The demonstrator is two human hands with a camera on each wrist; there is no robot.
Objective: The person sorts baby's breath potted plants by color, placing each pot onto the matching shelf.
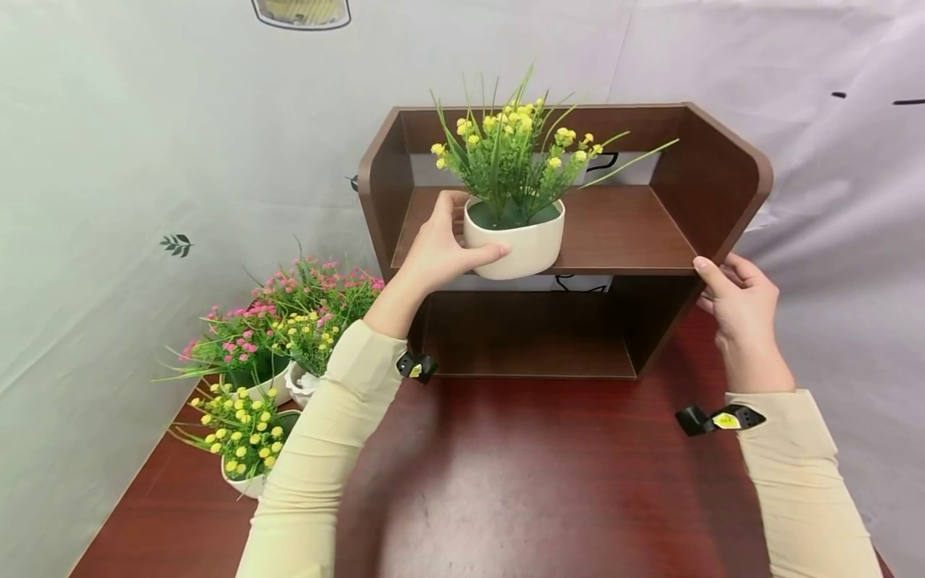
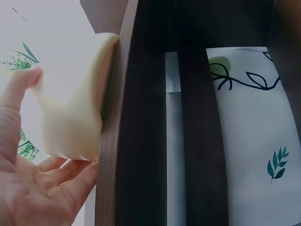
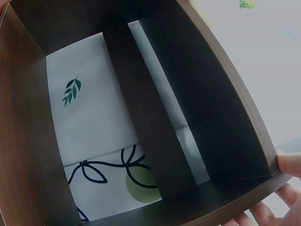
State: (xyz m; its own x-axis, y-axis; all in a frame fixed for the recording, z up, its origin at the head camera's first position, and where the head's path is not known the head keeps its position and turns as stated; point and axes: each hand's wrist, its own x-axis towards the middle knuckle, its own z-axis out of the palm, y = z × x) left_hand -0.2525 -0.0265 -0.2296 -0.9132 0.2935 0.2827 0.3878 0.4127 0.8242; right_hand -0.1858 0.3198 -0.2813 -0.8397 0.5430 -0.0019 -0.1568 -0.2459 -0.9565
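My left hand (image 1: 437, 253) grips a white oval flowerpot (image 1: 531, 249) with yellow artificial flowers and grass blades (image 1: 506, 152). Its thumb lies across the pot's front and the other fingers reach round the left side. The pot is at the front edge of the upper board of a dark brown two-tier shelf (image 1: 621, 229); in the left wrist view the pot (image 2: 70, 113) overlaps that edge. With my right hand (image 1: 744, 309) I hold the shelf's right side panel, thumb on its front edge at upper-board height, fingers on the outer face, as the right wrist view also shows.
Left of the shelf, several potted artificial plants stand on the reddish-brown table (image 1: 506, 482): pink flowers (image 1: 249, 329) behind, yellow flowers (image 1: 242, 429) in front, near my left forearm. A pale patterned cloth (image 1: 217, 120) hangs behind. The shelf's lower compartment (image 1: 527, 329) opens toward me.
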